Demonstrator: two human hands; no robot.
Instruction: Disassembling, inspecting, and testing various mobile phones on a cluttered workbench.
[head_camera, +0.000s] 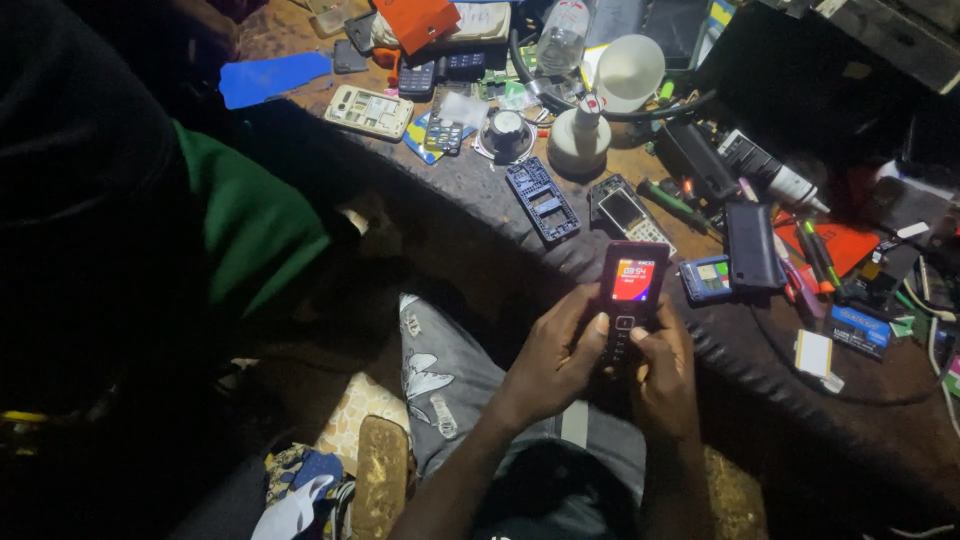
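Note:
I hold a small red keypad phone with its screen lit, just over the near edge of the workbench. My left hand grips its left side, thumb on the keypad. My right hand grips the right side, its thumb also on the keys. Both hands sit above my knee in grey patterned jeans.
The bench holds several phone parts: a bare keypad frame, an opened phone, a black battery pack, a beige phone shell, a white lamp, screwdrivers. A person in a green sleeve stands at left.

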